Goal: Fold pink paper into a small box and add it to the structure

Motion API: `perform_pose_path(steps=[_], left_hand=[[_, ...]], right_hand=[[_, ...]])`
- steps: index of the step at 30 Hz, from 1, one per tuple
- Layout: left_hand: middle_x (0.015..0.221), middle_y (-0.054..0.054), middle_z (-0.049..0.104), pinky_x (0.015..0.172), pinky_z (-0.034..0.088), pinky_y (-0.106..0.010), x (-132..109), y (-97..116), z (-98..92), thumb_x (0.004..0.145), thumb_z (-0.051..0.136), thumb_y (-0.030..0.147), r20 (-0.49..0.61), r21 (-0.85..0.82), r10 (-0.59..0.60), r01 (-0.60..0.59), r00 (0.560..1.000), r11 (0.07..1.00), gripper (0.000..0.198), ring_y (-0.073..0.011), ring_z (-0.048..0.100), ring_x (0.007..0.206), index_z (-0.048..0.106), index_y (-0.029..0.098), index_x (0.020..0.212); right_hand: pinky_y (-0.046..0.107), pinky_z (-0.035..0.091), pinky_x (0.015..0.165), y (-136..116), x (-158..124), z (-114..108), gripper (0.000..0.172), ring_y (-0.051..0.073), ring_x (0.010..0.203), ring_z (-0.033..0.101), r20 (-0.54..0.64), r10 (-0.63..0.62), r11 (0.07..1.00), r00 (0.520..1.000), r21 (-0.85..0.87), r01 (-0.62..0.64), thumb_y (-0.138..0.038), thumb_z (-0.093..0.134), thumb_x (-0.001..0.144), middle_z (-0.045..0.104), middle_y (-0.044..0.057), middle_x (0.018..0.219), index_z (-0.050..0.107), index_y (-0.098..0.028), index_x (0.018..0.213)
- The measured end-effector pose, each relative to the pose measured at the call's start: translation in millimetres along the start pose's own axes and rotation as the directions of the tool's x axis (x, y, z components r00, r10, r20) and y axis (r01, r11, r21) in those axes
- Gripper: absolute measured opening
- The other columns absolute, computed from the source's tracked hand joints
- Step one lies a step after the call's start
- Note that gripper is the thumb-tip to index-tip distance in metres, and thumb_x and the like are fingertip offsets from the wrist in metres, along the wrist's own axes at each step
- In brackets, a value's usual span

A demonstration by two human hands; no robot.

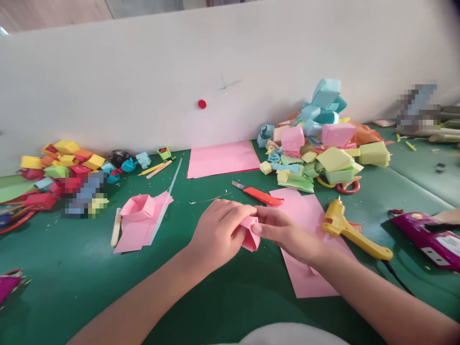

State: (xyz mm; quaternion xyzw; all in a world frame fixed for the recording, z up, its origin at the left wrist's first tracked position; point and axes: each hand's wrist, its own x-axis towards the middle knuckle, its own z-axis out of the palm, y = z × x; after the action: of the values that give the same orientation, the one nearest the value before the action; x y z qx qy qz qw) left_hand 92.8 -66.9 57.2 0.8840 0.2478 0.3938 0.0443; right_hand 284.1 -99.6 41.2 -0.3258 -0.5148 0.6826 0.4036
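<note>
A small folded pink paper box (250,238) is held between my two hands over the green table. My left hand (219,232) wraps its far side, with the fingers bent around the paper. From the right, my right hand (283,230) pinches the box's edge with thumb and fingertips. Just beyond the hands lies a red utility knife (264,195), its blade out. Under my right forearm is a flat pink paper sheet (293,268). To the left, another folded pink paper box (138,208) rests on cut pink paper pieces (132,239).
A yellow glue gun (354,235) lies to the right, beside a purple power strip (427,239). Colourful paper boxes pile up at the back right (330,143) and back left (64,160). Pink sheets (223,158) lie against the white partition (143,86). A wooden stick (116,227) lies left.
</note>
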Motion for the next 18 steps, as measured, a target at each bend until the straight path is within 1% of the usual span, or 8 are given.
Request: perform_pose_path(steps=[2,3,5,8,10,12,15,18], left_hand=[[0.093,-0.002,0.073,0.08,0.05,-0.032,1,1,-3.3,0.092,0.051,0.006,0.037,0.0,0.054,-0.054,0.998,0.999,0.023,-0.0155,0.066,0.085,0.064,0.023,0.101],[0.093,-0.002,0.073,0.079,0.049,-0.032,2,1,-5.1,0.092,0.051,0.007,0.039,-0.005,0.086,-0.086,0.995,0.996,0.023,-0.0154,0.066,0.084,0.065,0.023,0.102],[0.091,-0.002,0.073,0.076,0.049,-0.032,3,3,-8.5,0.091,0.054,0.007,0.009,-0.009,0.158,-0.158,0.987,0.987,0.021,-0.0154,0.066,0.081,0.065,0.021,0.102],[0.09,-0.003,0.073,0.072,0.048,-0.033,5,6,-11.7,0.091,0.055,0.008,-0.032,0.008,0.251,-0.251,0.967,0.968,0.019,-0.0159,0.066,0.077,0.064,0.018,0.104],[0.086,-0.003,0.072,0.071,0.047,-0.033,5,8,-12.6,0.091,0.053,0.009,-0.037,0.027,0.254,-0.253,0.967,0.967,0.019,-0.0161,0.065,0.074,0.065,0.018,0.103],[0.082,-0.003,0.071,0.069,0.046,-0.033,5,11,-12.9,0.091,0.049,0.009,-0.038,0.063,0.229,-0.226,0.973,0.972,0.021,-0.0164,0.063,0.072,0.065,0.019,0.1],[0.082,-0.003,0.071,0.068,0.045,-0.032,5,14,-13.5,0.09,0.05,0.01,-0.049,0.096,0.205,-0.2,0.977,0.975,0.019,-0.0162,0.062,0.071,0.065,0.02,0.098],[0.086,-0.003,0.073,0.067,0.044,-0.031,6,15,-15.2,0.091,0.053,0.011,-0.039,0.094,0.261,-0.257,0.964,0.962,0.018,-0.0159,0.062,0.072,0.064,0.019,0.103]], right_hand=[[0.028,0.048,0.078,2,-1,0,0.028,0.015,0.085,0.059,0.015,-0.011,1.0,1.0,0.003,0.011,-0.041,0.076,0.087,0.062,0.001,0.092,0.065,-0.019,0.099],[0.028,0.048,0.076,2,-1,-1,0.028,0.015,0.084,0.058,0.031,-0.016,1.0,0.999,0.015,0.016,-0.041,0.077,0.086,0.061,0.0,0.09,0.064,-0.019,0.097],[0.027,0.047,0.074,4,-2,-1,0.031,0.014,0.081,0.058,0.073,-0.022,0.999,0.997,0.05,0.018,-0.042,0.079,0.084,0.059,-0.001,0.087,0.062,-0.018,0.096],[0.026,0.046,0.073,4,-2,-1,0.033,0.012,0.079,0.057,0.114,-0.028,0.995,0.993,0.099,0.016,-0.039,0.08,0.083,0.058,-0.002,0.085,0.061,-0.018,0.099],[0.024,0.045,0.07,4,-2,0,0.033,0.011,0.077,0.055,0.145,-0.027,0.992,0.989,0.126,0.009,-0.038,0.081,0.083,0.058,-0.003,0.084,0.06,-0.018,0.098],[0.023,0.043,0.068,5,-1,1,0.032,0.01,0.075,0.054,0.166,-0.025,0.99,0.986,0.138,0.002,-0.039,0.08,0.083,0.057,-0.003,0.082,0.06,-0.017,0.096],[0.023,0.043,0.067,7,-1,0,0.034,0.01,0.075,0.054,0.168,-0.026,0.993,0.985,0.12,0.006,-0.04,0.08,0.084,0.057,-0.002,0.083,0.06,-0.016,0.096],[0.023,0.044,0.068,9,-1,-1,0.035,0.011,0.075,0.054,0.176,-0.03,0.996,0.984,0.093,0.014,-0.041,0.079,0.085,0.057,-0.002,0.083,0.06,-0.015,0.098]])
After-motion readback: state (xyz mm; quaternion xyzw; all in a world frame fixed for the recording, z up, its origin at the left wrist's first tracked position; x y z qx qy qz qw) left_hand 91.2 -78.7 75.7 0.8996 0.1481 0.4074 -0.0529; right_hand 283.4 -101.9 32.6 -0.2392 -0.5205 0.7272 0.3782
